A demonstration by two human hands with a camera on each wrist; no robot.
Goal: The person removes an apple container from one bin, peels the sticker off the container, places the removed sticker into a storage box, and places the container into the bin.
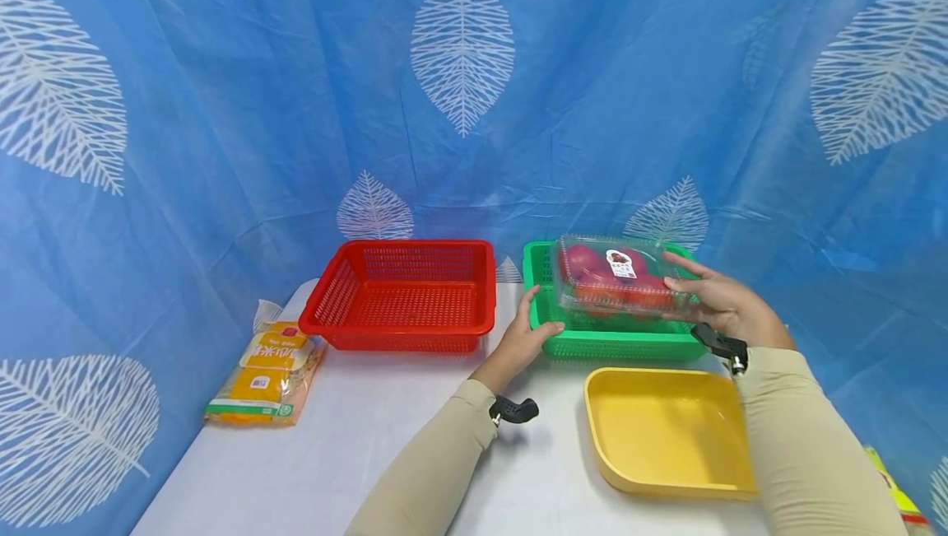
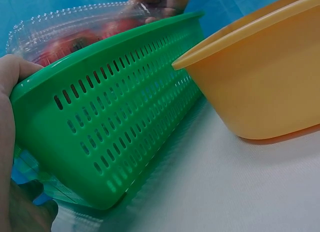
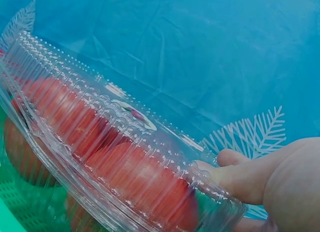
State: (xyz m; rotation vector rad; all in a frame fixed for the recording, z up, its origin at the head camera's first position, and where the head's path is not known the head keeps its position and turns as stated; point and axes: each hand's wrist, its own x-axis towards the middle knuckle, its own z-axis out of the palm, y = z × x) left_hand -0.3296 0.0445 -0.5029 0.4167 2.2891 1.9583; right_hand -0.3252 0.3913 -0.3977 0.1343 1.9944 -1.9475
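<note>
My right hand (image 1: 729, 301) holds the right end of a clear plastic clamshell box (image 1: 613, 285) of red, tomato-like fruit (image 3: 145, 179) with a white label on its lid. The box is tilted over the green slotted basket (image 1: 622, 347), and its right end is raised in the right wrist view. At the basket's left front corner, my left hand (image 1: 518, 345) grips the rim. The left wrist view shows that thumb (image 2: 22, 69) over the rim and other fingers (image 2: 37, 204) low outside the wall.
A red slotted basket (image 1: 400, 340) stands to the left. In front of the green basket is a yellow tub (image 1: 670, 429), under my right forearm. A yellow-labelled food bag (image 1: 262, 375) lies at the table's left edge; another yellow packet (image 1: 898, 491) shows at lower right. Blue leaf-patterned cloth hangs behind.
</note>
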